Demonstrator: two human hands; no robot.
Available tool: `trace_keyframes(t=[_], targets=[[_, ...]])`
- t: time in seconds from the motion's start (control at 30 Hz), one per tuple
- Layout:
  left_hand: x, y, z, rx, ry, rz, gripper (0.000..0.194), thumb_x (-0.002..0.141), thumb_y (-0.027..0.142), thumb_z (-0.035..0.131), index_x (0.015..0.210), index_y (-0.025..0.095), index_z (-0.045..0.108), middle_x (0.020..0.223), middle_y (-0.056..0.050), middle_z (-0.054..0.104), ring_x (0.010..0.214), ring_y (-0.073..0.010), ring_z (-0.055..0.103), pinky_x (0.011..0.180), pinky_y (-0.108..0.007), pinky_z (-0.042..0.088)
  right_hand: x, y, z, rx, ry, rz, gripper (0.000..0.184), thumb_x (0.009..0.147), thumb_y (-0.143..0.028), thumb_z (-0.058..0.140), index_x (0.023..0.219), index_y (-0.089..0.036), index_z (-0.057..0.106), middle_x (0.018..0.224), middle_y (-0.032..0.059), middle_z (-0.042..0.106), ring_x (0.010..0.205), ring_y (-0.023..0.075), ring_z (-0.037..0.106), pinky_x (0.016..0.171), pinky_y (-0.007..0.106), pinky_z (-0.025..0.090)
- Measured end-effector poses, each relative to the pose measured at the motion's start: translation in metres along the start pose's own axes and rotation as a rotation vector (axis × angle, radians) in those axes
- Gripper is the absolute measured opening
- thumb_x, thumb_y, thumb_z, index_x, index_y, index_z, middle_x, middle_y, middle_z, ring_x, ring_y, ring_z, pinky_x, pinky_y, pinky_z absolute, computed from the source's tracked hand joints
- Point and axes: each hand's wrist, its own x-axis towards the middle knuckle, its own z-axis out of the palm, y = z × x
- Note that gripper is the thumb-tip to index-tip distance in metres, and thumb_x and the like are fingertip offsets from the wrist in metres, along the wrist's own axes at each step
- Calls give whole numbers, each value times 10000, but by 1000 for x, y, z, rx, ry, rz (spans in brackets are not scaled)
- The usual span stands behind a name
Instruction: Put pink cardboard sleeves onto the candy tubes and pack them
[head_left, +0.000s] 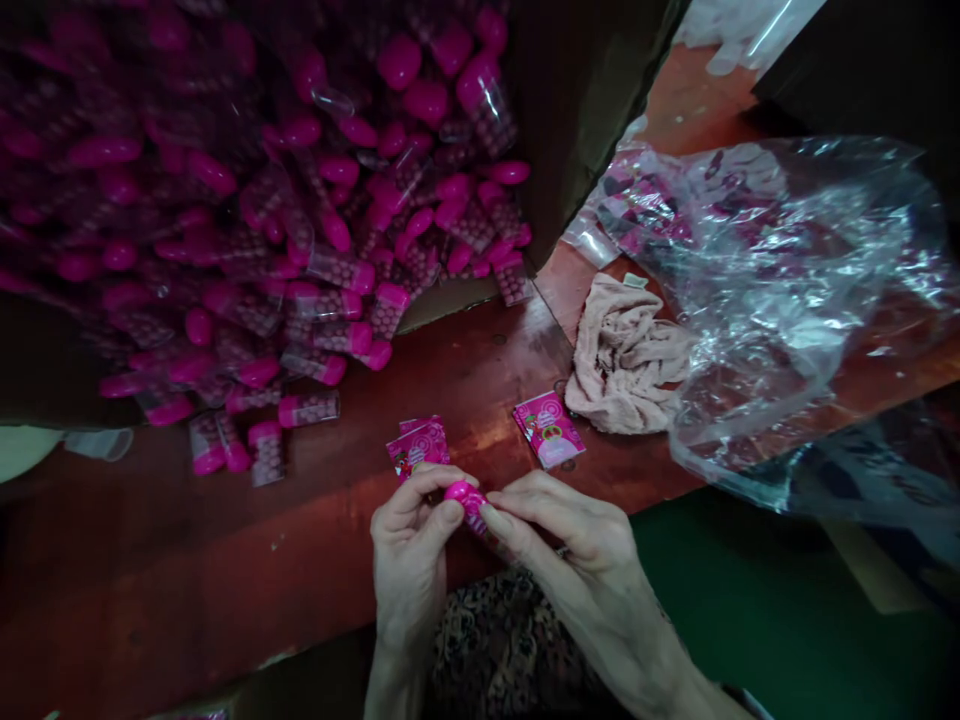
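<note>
Between both hands, over the table's near edge, is a small candy container (463, 492) with a bright pink cap and a pink printed label. My left hand (416, 535) pinches it at the cap end with thumb and fingers. On the other side, my right hand (562, 535) presses thumb and fingertips against the label; its fingers are closed. Just beyond my left hand lie a few pink printed labels (420, 447). Another stack of pink labels (550, 430) rests farther right. The lower part of the container is hidden by my right thumb.
A large cardboard box (585, 110) at the upper left holds many pink-capped candy containers (330, 270), several of them spilled onto the red table (187, 540). To the right lie a crumpled pale cloth (626, 355) and a clear plastic bag (787, 290) with pink printed pieces inside.
</note>
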Motion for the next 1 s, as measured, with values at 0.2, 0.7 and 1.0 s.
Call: trace_keyframes(t=[0.2, 0.7, 1.0], targets=[[-1, 5, -3, 5, -47, -84, 61, 695, 223, 688, 720, 197, 736, 774, -40, 646, 748, -153, 596, 709, -255, 481, 4, 7, 0, 216, -33, 118, 186, 786, -133, 631, 922, -230, 713, 786, -7, 703, 615, 98, 634, 555, 177, 534], [-5, -2, 15, -61, 159, -305, 226, 672, 349, 702, 769, 154, 640, 602, 13, 588, 483, -71, 503, 456, -169, 376, -9, 29, 29, -213, 8, -146, 203, 911, -114, 386, 815, -197, 544, 798, 35, 558, 714, 125, 578, 606, 213, 503], [-5, -5, 12, -76, 145, -331, 198, 690, 321, 691, 757, 152, 615, 693, -5, 620, 555, -86, 551, 519, -186, 433, -3, 37, 25, -179, -4, -58, 208, 891, -101, 349, 729, -202, 432, 711, 6, 476, 598, 123, 479, 527, 229, 411]])
